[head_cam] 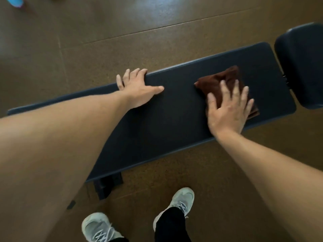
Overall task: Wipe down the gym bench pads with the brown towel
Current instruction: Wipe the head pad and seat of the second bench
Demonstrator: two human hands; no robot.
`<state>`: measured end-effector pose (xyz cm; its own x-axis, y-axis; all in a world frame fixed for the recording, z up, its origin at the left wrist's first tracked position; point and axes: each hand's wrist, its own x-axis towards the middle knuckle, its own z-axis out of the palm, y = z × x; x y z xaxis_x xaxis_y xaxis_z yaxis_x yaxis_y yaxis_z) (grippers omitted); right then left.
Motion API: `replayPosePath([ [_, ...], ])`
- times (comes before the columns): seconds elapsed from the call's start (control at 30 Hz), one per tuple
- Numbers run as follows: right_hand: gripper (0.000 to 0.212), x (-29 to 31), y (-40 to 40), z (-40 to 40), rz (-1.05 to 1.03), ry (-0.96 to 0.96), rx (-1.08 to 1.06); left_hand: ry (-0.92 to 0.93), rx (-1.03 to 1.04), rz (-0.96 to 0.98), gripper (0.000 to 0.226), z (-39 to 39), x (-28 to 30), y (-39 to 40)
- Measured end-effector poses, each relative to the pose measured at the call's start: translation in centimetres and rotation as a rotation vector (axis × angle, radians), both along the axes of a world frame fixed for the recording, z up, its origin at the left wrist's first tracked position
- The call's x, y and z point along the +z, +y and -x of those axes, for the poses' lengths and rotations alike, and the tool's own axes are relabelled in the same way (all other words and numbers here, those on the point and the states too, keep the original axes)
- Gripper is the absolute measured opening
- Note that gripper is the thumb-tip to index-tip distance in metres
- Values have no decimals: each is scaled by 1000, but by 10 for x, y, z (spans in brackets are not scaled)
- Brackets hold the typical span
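Right grip (227, 109): fingers spread flat, pressing the brown towel (222, 81) onto my long bench pad (174, 110) near its right end. Left grip (138, 89): released, fingers draped over the far edge. Second pad (302, 63) adjoins at right; bare pad lies between both hands.

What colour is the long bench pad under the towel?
Dark navy, almost black: the long bench pad shows plainly in the head view.

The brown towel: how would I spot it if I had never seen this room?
Find the long dark bench pad crossing the brown floor. Near its right end, the right hand presses flat on the brown towel, the only crumpled reddish-brown cloth on that smooth pad.
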<state>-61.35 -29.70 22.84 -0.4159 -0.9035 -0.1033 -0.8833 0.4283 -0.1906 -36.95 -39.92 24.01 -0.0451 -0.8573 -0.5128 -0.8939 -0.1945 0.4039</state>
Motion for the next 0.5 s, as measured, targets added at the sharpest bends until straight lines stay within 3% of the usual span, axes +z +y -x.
replayPosePath([
  [0.17, 58, -5, 81, -151, 9, -52, 496, 322, 26, -108, 63, -35, 33, 16],
  [0.23, 57, -6, 112, -209, -14, -94, 706, 383, -10, -28, 60, -70, 35, 36],
  [0.33, 57, -9, 121, -254, -30, -61, 956, 161, -58, 189, 61, -160, 21, 58],
  [0.43, 56, -9, 93, -246, 16, 27, 1150, -172, -128, 120, 65, -263, 4, 65],
  [0.5, 56, -9, 62, -223, 5, 59, 1039, -223, -158, 47, 66, -298, -4, 67],
])
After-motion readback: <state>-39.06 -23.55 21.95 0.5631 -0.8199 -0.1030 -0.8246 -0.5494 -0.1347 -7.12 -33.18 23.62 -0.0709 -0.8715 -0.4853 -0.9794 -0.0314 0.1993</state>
